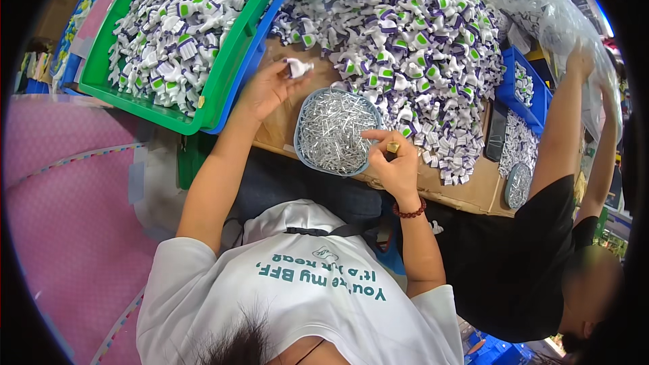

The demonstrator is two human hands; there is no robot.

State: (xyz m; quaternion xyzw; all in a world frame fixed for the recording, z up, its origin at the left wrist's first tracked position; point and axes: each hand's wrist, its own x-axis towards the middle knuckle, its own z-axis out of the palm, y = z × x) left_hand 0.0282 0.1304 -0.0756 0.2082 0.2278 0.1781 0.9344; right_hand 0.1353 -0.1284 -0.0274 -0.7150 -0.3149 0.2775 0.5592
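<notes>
Work in hand: fitting small metal pins point(334, 128) to white plastic parts with green and purple inserts; judged from the layout, one part is handled at a time
Progress, done: cannot be counted; the green tray point(223, 88) up and to the left of the left grip holds a deep load of parts, and whether these are finished cannot be told
Progress, left: a large loose heap of parts point(412, 47) lies on the cardboard-covered bench point(473, 192) above and to the right of the right grip; judged by its size, much work remains
Pin stock: the round grey dish point(301, 132) is full, so supply is not a limit
Left hand point(267, 88): raised, palm turned toward the wearer, forearm coming up from the lower edge; grip pinching one white plastic part point(297, 66) between thumb and fingertips
Part position: in the left grip, above the upper left rim of the dish, clear of both the tray and the heap
Right hand point(395, 159): at the right rim of the dish, wrist bent inward, index finger extended over the pins; the other fingers curled around a small brass-coloured piece point(393, 147); grip pressed together on it
Pin pick-up: whether a pin is already in the right grip cannot be told
Neighbour: a person in a black shirt point(514, 257) to the right of the right grip, arms raised into a clear plastic bag point(541, 7)
</notes>
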